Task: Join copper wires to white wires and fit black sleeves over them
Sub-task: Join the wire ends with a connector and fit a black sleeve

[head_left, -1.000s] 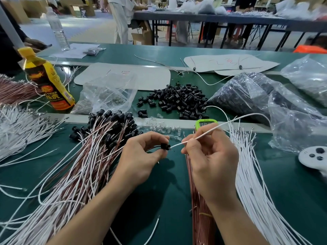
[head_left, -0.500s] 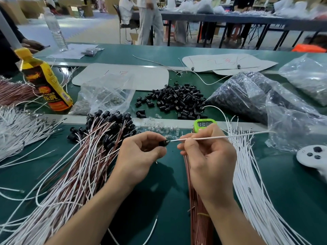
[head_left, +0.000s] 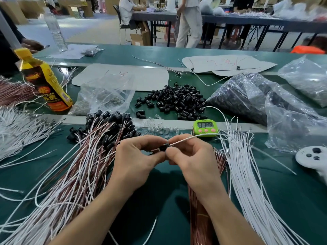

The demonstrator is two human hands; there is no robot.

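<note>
My left hand (head_left: 138, 161) pinches a small black sleeve (head_left: 163, 148) at its fingertips. My right hand (head_left: 192, 160) pinches a white wire (head_left: 192, 137) right beside the sleeve; the wire runs up to the right. The two hands touch at the sleeve. A pile of loose black sleeves (head_left: 174, 101) lies behind. Finished copper-and-white wires with sleeves (head_left: 85, 165) fan out on the left. A copper wire bundle (head_left: 201, 218) lies under my right wrist, and loose white wires (head_left: 247, 183) spread on the right.
A green timer (head_left: 205, 128) stands just behind my hands. A yellow bottle (head_left: 44, 82), clear plastic bags (head_left: 106, 98) and a large bag of black parts (head_left: 251, 98) sit further back. A white controller (head_left: 313, 156) lies at right. People stand at far tables.
Both hands have come closer together and lower, and my right hand has slid along the white wire to the sleeve. The wire's free length now curves right over the timer.
</note>
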